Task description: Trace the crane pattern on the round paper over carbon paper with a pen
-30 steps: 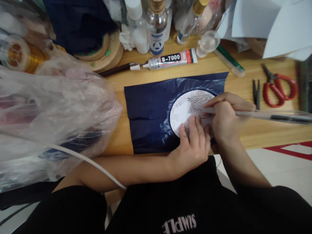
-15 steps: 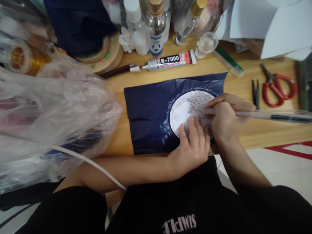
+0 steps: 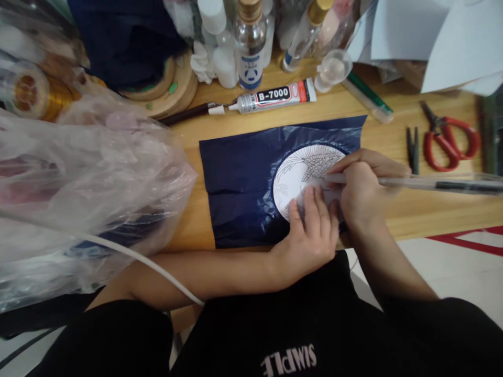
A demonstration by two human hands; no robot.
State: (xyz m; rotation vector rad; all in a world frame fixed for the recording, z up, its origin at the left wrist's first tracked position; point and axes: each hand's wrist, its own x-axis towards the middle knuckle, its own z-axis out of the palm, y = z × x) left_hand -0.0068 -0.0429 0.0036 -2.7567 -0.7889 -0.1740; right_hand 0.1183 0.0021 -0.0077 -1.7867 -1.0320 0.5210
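Observation:
A round white paper (image 3: 288, 180) printed with a fine line drawing lies on a dark blue sheet (image 3: 238, 178), which looks like carbon paper. My left hand (image 3: 312, 235) rests flat on the lower part of the paper, fingers stretched out. In my right hand (image 3: 363, 191) is a clear-barrelled pen (image 3: 424, 183), gripped near its tip, with its back end reaching out to the right. The pen's tip meets the drawing around its middle, partly shaded and hard to see. Both hands cover the paper's lower right side.
Behind the sheet lie a B-7000 glue tube (image 3: 275, 98), a small bottle (image 3: 250, 57) and a green-capped pen (image 3: 369, 97). Red-handled pliers (image 3: 451, 141) and black tweezer-like tips (image 3: 412, 149) lie at right. A plastic bag (image 3: 98, 178) and a white cable (image 3: 145, 259) fill the left.
The back end of the pen has tipped slightly upward in view as my right hand shifts a little. My left hand and the paper stay in place.

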